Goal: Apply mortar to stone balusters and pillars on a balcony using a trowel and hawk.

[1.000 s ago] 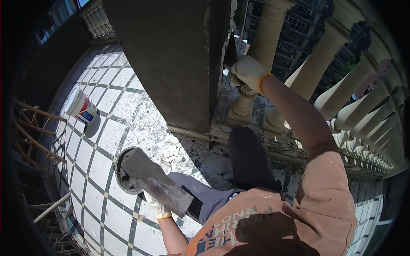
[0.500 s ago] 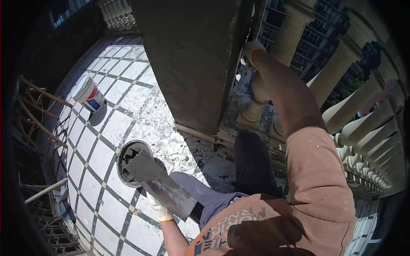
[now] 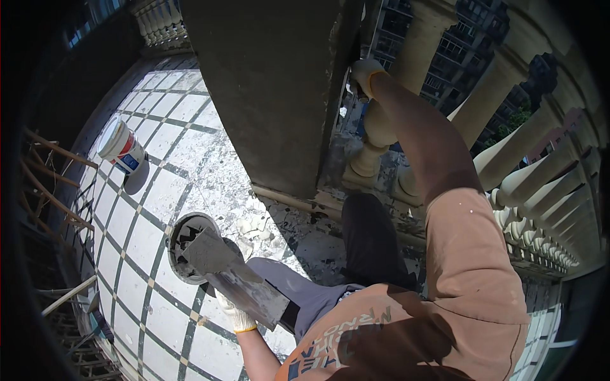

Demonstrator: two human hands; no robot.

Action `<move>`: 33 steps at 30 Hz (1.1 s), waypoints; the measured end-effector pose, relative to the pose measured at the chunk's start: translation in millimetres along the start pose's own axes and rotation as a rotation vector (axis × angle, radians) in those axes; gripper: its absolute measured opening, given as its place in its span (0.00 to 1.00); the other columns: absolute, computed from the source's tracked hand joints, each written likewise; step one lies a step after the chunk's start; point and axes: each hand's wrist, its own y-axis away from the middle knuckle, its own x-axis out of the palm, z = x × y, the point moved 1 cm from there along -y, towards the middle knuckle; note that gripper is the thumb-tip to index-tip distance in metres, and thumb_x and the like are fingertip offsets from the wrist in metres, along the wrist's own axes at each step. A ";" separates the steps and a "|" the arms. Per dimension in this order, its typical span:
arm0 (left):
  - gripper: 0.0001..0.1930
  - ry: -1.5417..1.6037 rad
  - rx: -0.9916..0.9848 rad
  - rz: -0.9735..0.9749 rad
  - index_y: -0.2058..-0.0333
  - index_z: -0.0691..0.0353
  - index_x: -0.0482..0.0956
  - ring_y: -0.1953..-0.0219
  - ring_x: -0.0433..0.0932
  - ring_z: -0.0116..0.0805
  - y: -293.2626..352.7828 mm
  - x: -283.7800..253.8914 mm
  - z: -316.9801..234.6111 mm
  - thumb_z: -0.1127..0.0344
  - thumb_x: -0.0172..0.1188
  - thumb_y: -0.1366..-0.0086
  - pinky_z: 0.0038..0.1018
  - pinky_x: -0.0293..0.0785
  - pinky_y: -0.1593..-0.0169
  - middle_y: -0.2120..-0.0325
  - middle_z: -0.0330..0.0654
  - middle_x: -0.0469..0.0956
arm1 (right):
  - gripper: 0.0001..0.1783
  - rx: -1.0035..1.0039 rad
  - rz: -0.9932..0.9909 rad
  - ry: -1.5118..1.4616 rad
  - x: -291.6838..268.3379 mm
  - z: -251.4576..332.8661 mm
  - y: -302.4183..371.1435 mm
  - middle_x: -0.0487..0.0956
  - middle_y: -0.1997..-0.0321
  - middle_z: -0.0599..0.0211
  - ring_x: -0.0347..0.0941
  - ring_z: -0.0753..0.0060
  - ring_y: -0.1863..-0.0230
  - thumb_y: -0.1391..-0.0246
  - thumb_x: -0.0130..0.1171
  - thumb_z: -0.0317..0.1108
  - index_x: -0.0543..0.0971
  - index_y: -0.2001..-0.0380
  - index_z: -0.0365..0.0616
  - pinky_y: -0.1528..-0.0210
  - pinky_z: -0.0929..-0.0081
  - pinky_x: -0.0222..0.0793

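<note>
Left of the grey pillar (image 3: 260, 89), the gloved left hand (image 3: 235, 314) supports a smeared board (image 3: 251, 282) overlapping a tub (image 3: 180, 270), fingers hidden beneath. Beside the pillar's right edge, the gloved right hand (image 3: 367, 76) hides its fingers; grip unclear. Left of the pillar lies sunlit tiled floor (image 3: 136, 235); right, cream balusters (image 3: 419, 47).

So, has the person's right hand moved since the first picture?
Yes. The right hand is now farther up the picture, away from the baluster's foot beside the dark grey pillar.
</note>
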 end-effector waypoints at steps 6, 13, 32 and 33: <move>0.21 0.025 -0.038 0.028 0.37 0.63 0.71 0.49 0.80 0.35 -17.8 -11.2 7.3 0.58 0.51 0.21 0.31 0.77 0.45 0.44 0.44 0.79 | 0.14 -0.203 -0.110 0.262 22.5 -46.0 -44.3 0.83 0.72 0.52 0.79 0.59 0.71 0.43 0.49 0.25 0.84 0.64 0.33 0.69 0.64 0.73; 0.23 0.131 -0.058 0.259 0.34 0.61 0.68 0.44 0.77 0.37 -29.8 -8.8 -14.4 0.56 0.46 0.20 0.33 0.72 0.39 0.39 0.44 0.75 | 0.13 -0.399 -0.208 0.423 73.4 -45.9 -1.0 0.85 0.63 0.47 0.81 0.52 0.65 0.46 0.57 0.30 0.87 0.63 0.35 0.63 0.63 0.77; 0.24 0.020 -0.117 0.162 0.32 0.58 0.65 0.45 0.78 0.37 -13.7 42.2 -49.0 0.54 0.46 0.20 0.32 0.71 0.37 0.40 0.44 0.75 | 0.15 -0.229 -0.246 -0.377 71.1 -32.5 -15.5 0.85 0.62 0.51 0.79 0.53 0.66 0.45 0.56 0.34 0.85 0.62 0.34 0.60 0.64 0.75; 0.24 -0.011 -0.117 0.130 0.32 0.58 0.66 0.45 0.78 0.37 -11.3 43.7 -48.8 0.54 0.46 0.20 0.32 0.71 0.38 0.40 0.44 0.75 | 0.15 -0.185 -0.217 -0.391 66.0 -28.4 -16.1 0.85 0.63 0.50 0.79 0.54 0.66 0.45 0.55 0.33 0.85 0.62 0.34 0.60 0.64 0.75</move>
